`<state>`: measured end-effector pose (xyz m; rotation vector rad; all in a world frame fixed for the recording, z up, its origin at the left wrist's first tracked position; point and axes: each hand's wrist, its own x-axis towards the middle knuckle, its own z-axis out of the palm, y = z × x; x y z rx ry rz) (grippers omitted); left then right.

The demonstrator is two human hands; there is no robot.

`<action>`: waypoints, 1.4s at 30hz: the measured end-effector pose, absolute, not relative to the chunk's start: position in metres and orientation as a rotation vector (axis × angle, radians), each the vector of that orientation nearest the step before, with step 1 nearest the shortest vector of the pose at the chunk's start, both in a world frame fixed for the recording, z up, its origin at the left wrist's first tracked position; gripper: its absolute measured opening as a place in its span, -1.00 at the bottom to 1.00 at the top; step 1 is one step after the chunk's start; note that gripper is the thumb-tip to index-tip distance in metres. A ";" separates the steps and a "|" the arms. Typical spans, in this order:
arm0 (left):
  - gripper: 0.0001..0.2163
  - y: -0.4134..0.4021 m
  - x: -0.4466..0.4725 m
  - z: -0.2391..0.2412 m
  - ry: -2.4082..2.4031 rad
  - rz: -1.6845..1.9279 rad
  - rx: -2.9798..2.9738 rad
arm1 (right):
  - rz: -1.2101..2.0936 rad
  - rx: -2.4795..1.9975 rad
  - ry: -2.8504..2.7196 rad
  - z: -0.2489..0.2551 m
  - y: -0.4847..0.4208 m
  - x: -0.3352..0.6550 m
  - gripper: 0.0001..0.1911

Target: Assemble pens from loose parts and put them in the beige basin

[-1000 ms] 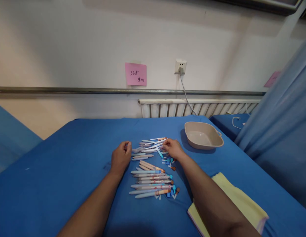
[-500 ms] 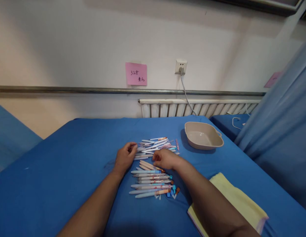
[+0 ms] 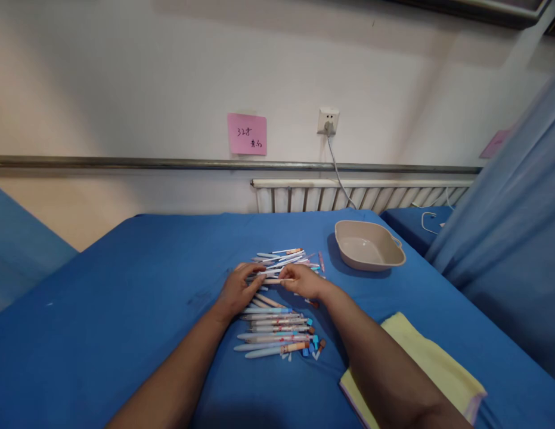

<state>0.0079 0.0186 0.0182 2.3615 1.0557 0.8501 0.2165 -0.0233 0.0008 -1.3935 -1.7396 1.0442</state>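
Several pens [image 3: 277,330] lie in a rough row on the blue cloth [image 3: 125,286], with a second heap of pens [image 3: 284,257] just beyond. Loose small caps [image 3: 313,347] sit at the row's right end. My left hand [image 3: 238,290] and my right hand [image 3: 300,280] meet between the two heaps. Together they pinch one thin pale pen [image 3: 270,279] held crosswise, the left hand at its left end and the right hand at its right end.
A beige square dish [image 3: 369,245] stands at the back right of the cloth. A yellow folded cloth [image 3: 420,357] lies at the front right. A light blue curtain [image 3: 514,250] hangs on the right. Behind are a radiator [image 3: 357,195], a wall socket and a pink note [image 3: 247,134].
Both hands moved toward each other from the ends of the far heap. They now hold one pen between them, nearer to me.
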 end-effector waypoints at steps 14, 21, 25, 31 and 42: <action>-0.68 0.013 0.016 0.023 1.125 0.823 2.156 | 1.328 -1.133 -1.298 0.001 -0.018 0.223 -0.66; -0.67 0.011 0.016 0.023 1.111 0.798 2.167 | 1.268 -1.130 -1.322 0.004 -0.018 0.224 -0.68; -0.66 0.011 0.017 0.022 1.079 0.784 2.154 | 1.250 -1.142 -1.313 0.005 -0.018 0.223 -0.71; -0.67 0.010 0.017 0.023 1.090 0.833 2.135 | 1.242 -1.139 -1.279 0.005 -0.016 0.224 -0.72; -0.62 0.021 0.006 0.023 1.350 1.105 1.897 | 0.989 -1.362 -1.364 -0.005 -0.007 0.251 -0.65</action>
